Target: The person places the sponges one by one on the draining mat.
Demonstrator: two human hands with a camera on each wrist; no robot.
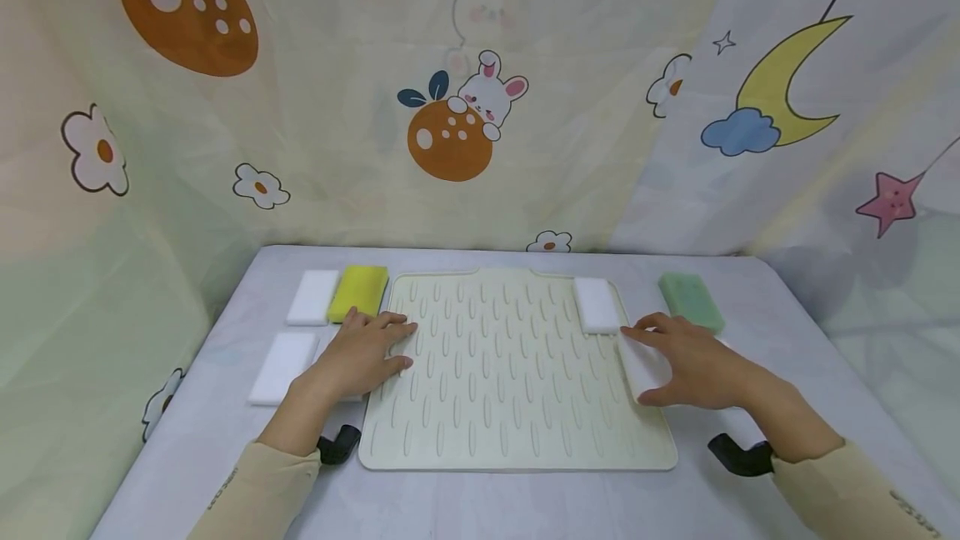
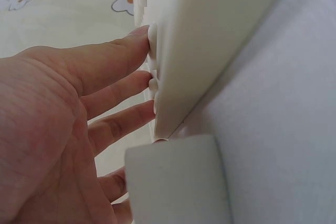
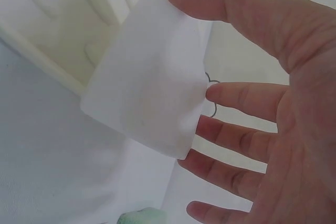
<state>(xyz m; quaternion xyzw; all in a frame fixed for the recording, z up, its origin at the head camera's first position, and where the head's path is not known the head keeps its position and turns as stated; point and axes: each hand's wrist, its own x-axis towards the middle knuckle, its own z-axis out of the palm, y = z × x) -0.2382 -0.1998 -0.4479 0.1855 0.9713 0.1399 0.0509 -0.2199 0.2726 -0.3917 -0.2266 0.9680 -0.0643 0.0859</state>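
A cream drying mat (image 1: 517, 448) with raised oval ridges lies on the table. My left hand (image 1: 363, 357) rests at its left edge, fingertips touching the ridged top in the left wrist view; a white sponge block (image 2: 176, 182) is just beneath that hand. At the mat's right edge my right hand (image 1: 693, 361) holds a white sponge (image 1: 643, 367) between thumb and fingers, also seen as a tilted white sponge (image 3: 147, 72) in the right wrist view. Another white sponge (image 1: 597, 307) lies on the mat's upper right corner, just beyond the held one.
Left of the mat are a yellow sponge (image 1: 358, 292) and white blocks, one at the back (image 1: 312, 297) and one nearer (image 1: 282, 368). A green sponge (image 1: 692, 302) lies behind my right hand. A patterned curtain (image 1: 337, 148) stands behind the table.
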